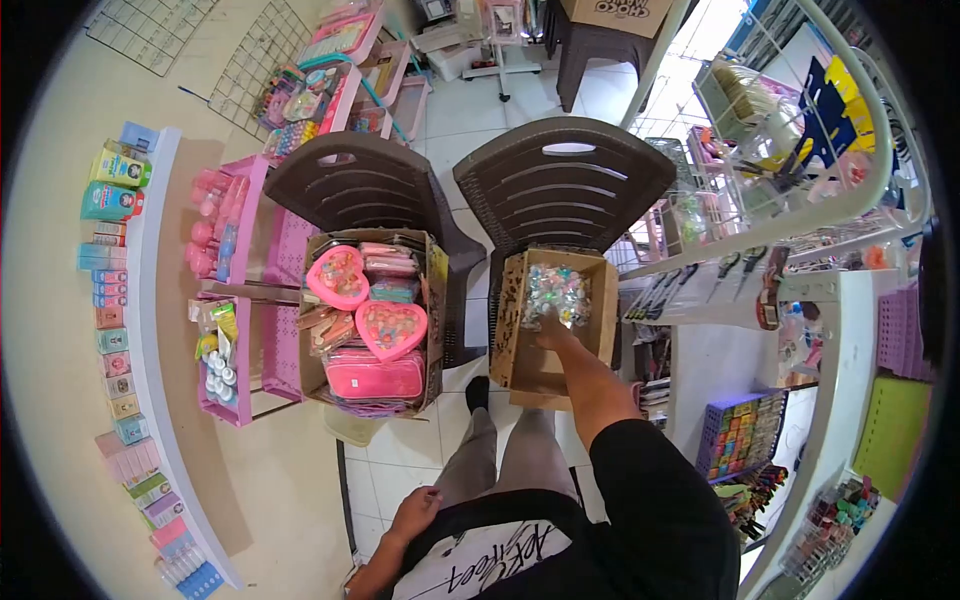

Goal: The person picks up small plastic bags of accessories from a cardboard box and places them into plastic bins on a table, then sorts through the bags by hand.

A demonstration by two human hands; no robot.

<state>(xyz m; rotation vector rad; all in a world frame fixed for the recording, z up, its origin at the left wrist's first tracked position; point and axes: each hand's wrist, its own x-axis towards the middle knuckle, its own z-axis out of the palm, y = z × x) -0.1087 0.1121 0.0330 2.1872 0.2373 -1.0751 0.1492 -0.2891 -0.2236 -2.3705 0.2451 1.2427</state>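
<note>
From the head view, the right hand [552, 330] reaches down into the open brown cardboard box [545, 370] on the right dark plastic chair [565, 180], its fingers buried among the small clear-wrapped glittery packets [553, 290] at the far end of the box; whether they are wide or closed on one, I cannot tell. The left hand [415, 512] rests loosely curled by the near thigh, holding nothing. To do this well, I judge, pinch one packet from the top layer without tipping the box. Left of it sits a box of pink heart-shaped cases [365, 320].
</note>
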